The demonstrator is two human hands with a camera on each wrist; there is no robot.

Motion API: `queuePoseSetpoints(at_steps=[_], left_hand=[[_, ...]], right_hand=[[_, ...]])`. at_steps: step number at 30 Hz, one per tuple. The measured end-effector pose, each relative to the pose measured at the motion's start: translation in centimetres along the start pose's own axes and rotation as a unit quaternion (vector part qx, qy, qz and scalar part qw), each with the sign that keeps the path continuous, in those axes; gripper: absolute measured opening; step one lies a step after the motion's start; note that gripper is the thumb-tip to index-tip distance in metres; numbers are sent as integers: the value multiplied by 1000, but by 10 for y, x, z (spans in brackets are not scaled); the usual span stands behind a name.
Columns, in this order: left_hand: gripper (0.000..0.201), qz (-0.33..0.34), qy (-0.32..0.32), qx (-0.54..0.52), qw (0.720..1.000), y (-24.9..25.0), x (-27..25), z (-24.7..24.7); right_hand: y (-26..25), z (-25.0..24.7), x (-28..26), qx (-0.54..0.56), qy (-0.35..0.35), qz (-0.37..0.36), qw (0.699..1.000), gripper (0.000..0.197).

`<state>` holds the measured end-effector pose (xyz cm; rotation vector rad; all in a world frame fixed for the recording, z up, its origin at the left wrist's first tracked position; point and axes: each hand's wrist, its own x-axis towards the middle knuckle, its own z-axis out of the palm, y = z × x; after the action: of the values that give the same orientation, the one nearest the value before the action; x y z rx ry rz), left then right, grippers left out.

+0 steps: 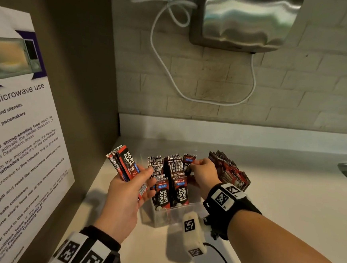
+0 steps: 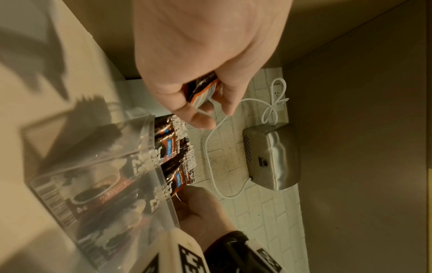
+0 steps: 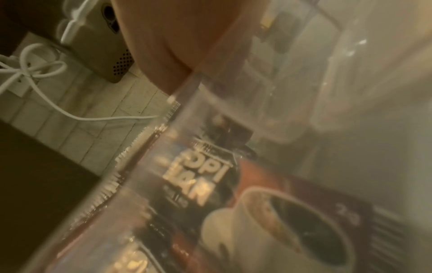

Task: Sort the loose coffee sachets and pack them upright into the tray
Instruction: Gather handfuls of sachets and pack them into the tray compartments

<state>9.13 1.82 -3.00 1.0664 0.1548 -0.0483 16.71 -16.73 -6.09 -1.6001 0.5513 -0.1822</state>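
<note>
Clear plastic tray, glossy foil sachets, brushed metal dispenser

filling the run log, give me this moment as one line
left hand: grips sachet bundle | right hand: pinches single sachet over clear tray | tray: part filled, upright | spare stack: counter

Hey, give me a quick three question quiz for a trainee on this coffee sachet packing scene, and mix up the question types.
1. True or false: the left hand grips a bundle of sachets above the counter.
2. Multiple choice: the right hand pinches a single sachet where? A. over the sink; B. at the far end of the clear tray; C. against the wall notice.
3. Fill the gap: the sachets already in the tray stand ____.

Key: 1 true; 2 B; 3 upright.
</note>
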Motion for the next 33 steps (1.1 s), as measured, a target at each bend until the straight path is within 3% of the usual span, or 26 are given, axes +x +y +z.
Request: queuePoseSetpoints(at_steps=[18,26,29,33], left_hand=[[10,-21,3,12,1000,0,-1,3],[14,-20,-30,-6,999,13,-5,7],[13,-5,-67,47,997,14,-10,10],[23,-11,-112,120,986,10,-13,17]], right_hand=[[7,2,5,-3,6,-37,999,19],[-27,-12,-34,-18,52,-188,981,14],[-47,-18,-59,21,-44,-196,979,5],[-59,-23,-86,5,-201,-158,967,23]])
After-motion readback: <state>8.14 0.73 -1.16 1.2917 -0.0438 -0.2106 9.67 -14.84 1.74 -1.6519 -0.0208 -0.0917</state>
